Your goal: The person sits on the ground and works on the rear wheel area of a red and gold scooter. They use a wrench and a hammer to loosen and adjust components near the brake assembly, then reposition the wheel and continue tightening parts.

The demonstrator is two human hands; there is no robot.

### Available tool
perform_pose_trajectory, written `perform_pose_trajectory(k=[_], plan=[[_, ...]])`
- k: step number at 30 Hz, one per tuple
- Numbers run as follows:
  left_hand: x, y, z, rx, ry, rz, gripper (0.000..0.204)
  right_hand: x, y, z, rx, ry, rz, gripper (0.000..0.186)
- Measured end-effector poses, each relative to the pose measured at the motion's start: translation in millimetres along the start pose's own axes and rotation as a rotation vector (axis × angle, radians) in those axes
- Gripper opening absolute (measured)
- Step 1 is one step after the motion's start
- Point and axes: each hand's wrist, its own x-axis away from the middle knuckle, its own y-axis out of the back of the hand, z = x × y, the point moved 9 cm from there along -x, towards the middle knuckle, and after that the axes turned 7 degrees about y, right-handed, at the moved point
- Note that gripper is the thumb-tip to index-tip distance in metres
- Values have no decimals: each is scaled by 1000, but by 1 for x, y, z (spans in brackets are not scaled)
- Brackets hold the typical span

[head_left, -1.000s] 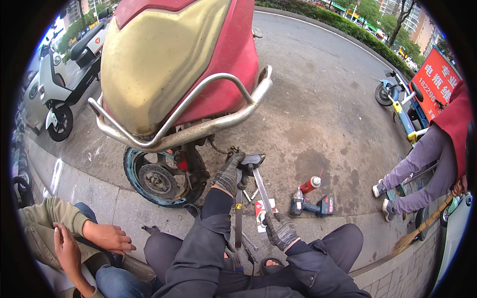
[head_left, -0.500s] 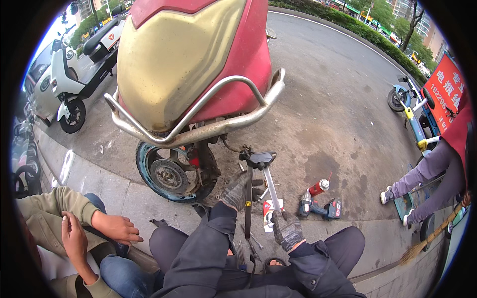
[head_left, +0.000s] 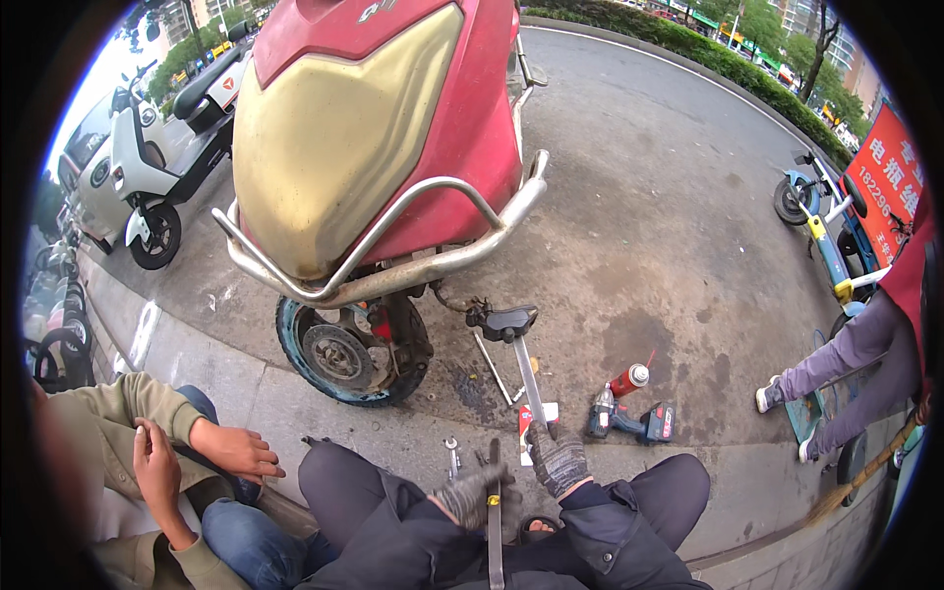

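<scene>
My gloved left hand (head_left: pixel 472 497) is closed around a flat dark metal bar (head_left: pixel 496 551) with a yellow mark, low between my knees. My gloved right hand (head_left: pixel 553 457) grips a long silver flat bar (head_left: pixel 528 374). Its upper end meets a dark metal-and-rubber part (head_left: pixel 506 320), which hangs by a hose in front of the red-and-gold scooter (head_left: pixel 344 118). Just left of that part is the scooter's wheel (head_left: pixel 334 359) with a brake disc. Loose wrenches (head_left: pixel 452 452) and a card package (head_left: pixel 541 413) lie near my hands.
A cordless impact driver (head_left: pixel 629 423) and red spray can (head_left: pixel 624 382) are at right. A seated person's hands (head_left: pixel 236 447) are at lower left; another person's legs (head_left: pixel 841 364), a broom (head_left: pixel 865 462) and a bike (head_left: pixel 826 236) are at right. A white scooter (head_left: pixel 157 197) stands behind.
My left hand has come down and toward me with the dark bar, away from the hanging part. My right hand stays on the silver bar.
</scene>
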Motion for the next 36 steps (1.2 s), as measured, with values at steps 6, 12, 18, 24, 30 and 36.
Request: perform_pose_trajectory(k=[6,12,18,24,30,36], plan=[[43,-27,26,-13,-118,155,40,-1,6,13,319,92,9,33],[41,-22,-69,-273,-407,-129,49,-7,9,-14,249,43,3,30],[27,-25,-72,-226,-453,-43,48,-12,10,-18,263,70,-1,35],[23,-28,-67,-174,-442,-16,46,-12,9,-26,242,41,-27,33],[21,-49,-101,-152,-514,50,37,-16,8,-22,333,109,-35,35],[23,-75,-109,62,-455,218,34,-18,9,-16,530,125,-12,38]])
